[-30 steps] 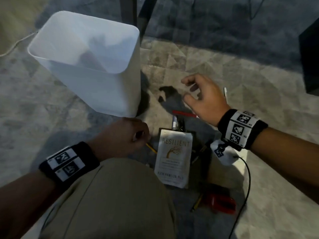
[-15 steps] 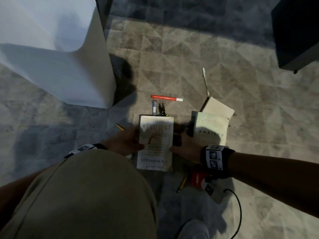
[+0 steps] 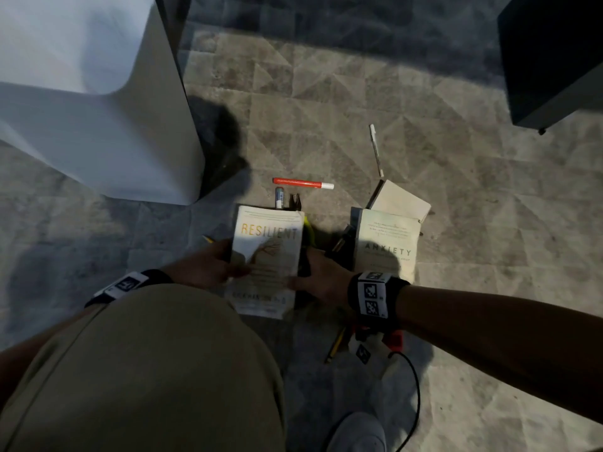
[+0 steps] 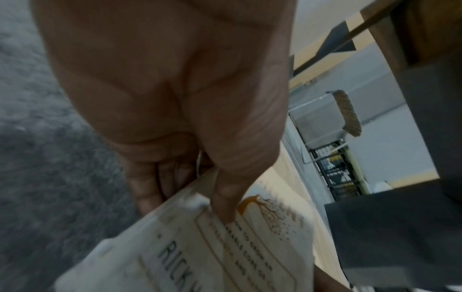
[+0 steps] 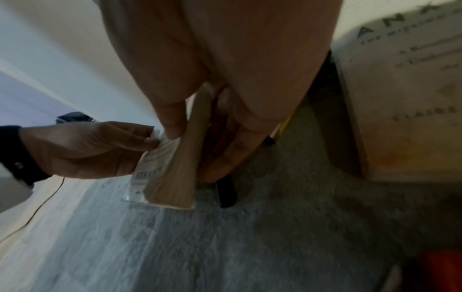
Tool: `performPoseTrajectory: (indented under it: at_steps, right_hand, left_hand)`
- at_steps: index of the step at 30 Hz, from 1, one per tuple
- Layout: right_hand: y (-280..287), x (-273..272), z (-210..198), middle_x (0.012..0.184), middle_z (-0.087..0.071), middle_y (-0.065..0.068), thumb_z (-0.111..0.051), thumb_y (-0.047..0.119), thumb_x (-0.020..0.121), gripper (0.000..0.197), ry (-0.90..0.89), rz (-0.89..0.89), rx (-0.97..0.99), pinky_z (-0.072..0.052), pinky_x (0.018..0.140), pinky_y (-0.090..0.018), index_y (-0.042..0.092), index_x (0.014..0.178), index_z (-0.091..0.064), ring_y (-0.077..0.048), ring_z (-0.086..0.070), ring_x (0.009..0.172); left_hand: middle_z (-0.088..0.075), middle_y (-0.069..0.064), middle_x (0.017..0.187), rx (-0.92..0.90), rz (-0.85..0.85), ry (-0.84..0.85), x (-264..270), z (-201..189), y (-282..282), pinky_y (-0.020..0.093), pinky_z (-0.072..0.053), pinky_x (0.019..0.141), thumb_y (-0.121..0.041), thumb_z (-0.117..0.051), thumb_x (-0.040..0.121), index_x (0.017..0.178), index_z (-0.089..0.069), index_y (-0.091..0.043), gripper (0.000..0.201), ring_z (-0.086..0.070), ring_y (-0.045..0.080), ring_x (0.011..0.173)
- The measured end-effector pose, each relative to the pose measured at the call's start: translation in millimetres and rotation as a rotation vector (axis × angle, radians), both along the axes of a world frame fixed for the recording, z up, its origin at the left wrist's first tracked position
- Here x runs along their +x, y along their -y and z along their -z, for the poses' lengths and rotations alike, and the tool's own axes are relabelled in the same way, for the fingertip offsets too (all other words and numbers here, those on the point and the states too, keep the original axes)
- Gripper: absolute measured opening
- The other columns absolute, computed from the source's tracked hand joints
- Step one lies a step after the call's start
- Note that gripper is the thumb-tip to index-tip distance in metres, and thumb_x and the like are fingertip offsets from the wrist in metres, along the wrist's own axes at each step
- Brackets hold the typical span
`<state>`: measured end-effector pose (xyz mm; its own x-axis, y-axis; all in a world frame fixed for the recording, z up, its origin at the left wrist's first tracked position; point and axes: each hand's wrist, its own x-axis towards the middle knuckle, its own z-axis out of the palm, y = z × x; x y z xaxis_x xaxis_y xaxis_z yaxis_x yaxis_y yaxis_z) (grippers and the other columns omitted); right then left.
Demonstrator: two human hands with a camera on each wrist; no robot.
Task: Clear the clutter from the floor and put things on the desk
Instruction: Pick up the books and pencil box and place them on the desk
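Note:
A white paperback titled Resilient [image 3: 267, 256] is at the middle of the carpet. My left hand [image 3: 235, 262] pinches its left edge, thumb [image 4: 225, 197] on the cover [image 4: 225, 256] and fingers beneath. My right hand [image 3: 303, 272] grips its right edge: the thumb [image 5: 172, 126] lies on top and the fingers [image 5: 225, 154] curl under the page block [image 5: 180, 168], which is raised off the carpet. A second paperback, Anxiety [image 3: 386, 246], lies just right of my right hand, on top of a pale notebook [image 3: 399, 200].
A red marker [image 3: 301, 183], a small marker [image 3: 279, 197] and a black clip [image 3: 295, 202] lie beyond the book; a white pen [image 3: 376, 150] lies farther right. A pencil [image 3: 334, 345] and a red object [image 3: 396, 337] sit under my right wrist. White bin [image 3: 98, 109] at left, dark cabinet [image 3: 554, 60] far right.
A second ago my right hand hovered open above the clutter and my left was by my knee. Both came down to the Resilient book and now grip its two sides.

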<state>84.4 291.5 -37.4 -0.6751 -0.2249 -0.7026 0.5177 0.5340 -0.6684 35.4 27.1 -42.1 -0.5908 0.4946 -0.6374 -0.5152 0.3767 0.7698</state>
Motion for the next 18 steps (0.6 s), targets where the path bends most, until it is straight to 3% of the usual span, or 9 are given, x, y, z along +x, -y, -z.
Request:
performPoseTrajectory:
  at_steps: [2, 4, 6, 8, 11, 13, 15, 18]
  right_hand:
    - [4.4, -6.1, -7.2, 0.134, -0.066, 0.008, -0.081, 0.058, 0.07, 0.082, -0.053, -0.13, 0.069, -0.053, 0.105, -0.041, 0.028, 0.14, -0.052, -0.013, -0.063, 0.122]
    - [3.8, -15.4, -17.7, 0.133, -0.065, 0.005, -0.077, 0.045, 0.081, 0.064, -0.101, -0.345, 0.182, -0.052, 0.103, -0.037, 0.025, 0.138, -0.054, -0.016, -0.063, 0.118]
    - [-7.6, -27.1, -23.7, 0.125, -0.068, -0.001, -0.067, 0.028, 0.09, 0.039, -0.192, -0.532, 0.307, -0.054, 0.097, -0.037, 0.021, 0.128, -0.061, -0.021, -0.065, 0.112]
    - [-24.8, -36.4, -29.2, 0.113, -0.071, -0.003, -0.06, 0.029, 0.09, 0.025, -0.311, -0.697, 0.43, -0.054, 0.092, -0.038, 0.021, 0.113, -0.067, -0.025, -0.067, 0.107]
    - [-58.8, -41.1, -32.7, 0.11, -0.066, 0.002, -0.062, 0.046, 0.078, 0.037, -0.486, -1.096, 0.728, -0.046, 0.099, -0.046, 0.029, 0.111, -0.068, -0.026, -0.059, 0.11]
    - [-79.6, -42.0, -35.2, 0.118, -0.059, 0.003, -0.069, 0.046, 0.067, 0.047, -0.491, -1.304, 0.84, -0.042, 0.1, -0.051, 0.031, 0.111, -0.069, -0.029, -0.054, 0.115]
    - [-92.3, -42.3, -36.2, 0.125, -0.055, 0.002, -0.07, 0.045, 0.065, 0.05, -0.456, -1.367, 0.896, -0.04, 0.097, -0.051, 0.033, 0.113, -0.067, -0.031, -0.051, 0.118]
    - [-99.6, -36.5, -34.0, 0.114, -0.061, 0.005, -0.061, 0.042, 0.064, 0.039, -0.526, -1.28, 0.879, -0.039, 0.095, -0.05, 0.033, 0.101, -0.069, -0.029, -0.055, 0.113]
  left_hand:
    - [-0.077, 0.01, 0.105, -0.009, -0.092, 0.036, -2.9, 18.0, 17.1, 0.053, -0.056, 0.092, -0.039, -0.097, 0.058, 0.13, -0.06, -0.01, 0.086, -0.072, 0.032, 0.102]
    - [-0.075, 0.014, 0.11, -0.014, -0.105, 0.056, -2.2, 23.3, 29.7, 0.055, -0.057, 0.089, -0.043, -0.097, 0.061, 0.136, -0.056, -0.014, 0.09, -0.071, 0.039, 0.102]
    - [-0.074, 0.014, 0.119, 0.016, -0.149, 0.115, 1.0, 18.2, 36.7, 0.05, -0.061, 0.083, -0.026, -0.086, 0.082, 0.138, -0.054, -0.02, 0.065, -0.073, 0.037, 0.105]
    - [-0.073, 0.017, 0.123, 0.041, -0.179, 0.14, 3.6, 20.8, 42.9, 0.052, -0.062, 0.082, -0.008, -0.071, 0.094, 0.136, -0.054, -0.016, 0.046, -0.074, 0.038, 0.106]
    - [-0.072, 0.02, 0.122, 0.039, -0.178, 0.118, 4.7, 19.5, 44.8, 0.069, -0.055, 0.092, -0.017, -0.076, 0.092, 0.135, -0.055, -0.013, 0.048, -0.07, 0.048, 0.109]
    - [-0.073, 0.017, 0.124, 0.058, -0.207, 0.135, 6.1, 16.5, 42.5, 0.071, -0.053, 0.094, -0.019, -0.076, 0.091, 0.135, -0.055, -0.018, 0.049, -0.069, 0.049, 0.112]
    - [-0.074, 0.014, 0.124, 0.052, -0.204, 0.131, 6.7, 11.1, 37.5, 0.072, -0.052, 0.095, -0.033, -0.085, 0.083, 0.135, -0.056, -0.024, 0.06, -0.07, 0.046, 0.112]
    - [-0.072, 0.017, 0.125, 0.077, -0.2, 0.135, 3.9, 9.3, 29.7, 0.073, -0.05, 0.097, -0.049, -0.096, 0.063, 0.135, -0.056, -0.024, 0.085, -0.07, 0.045, 0.114]
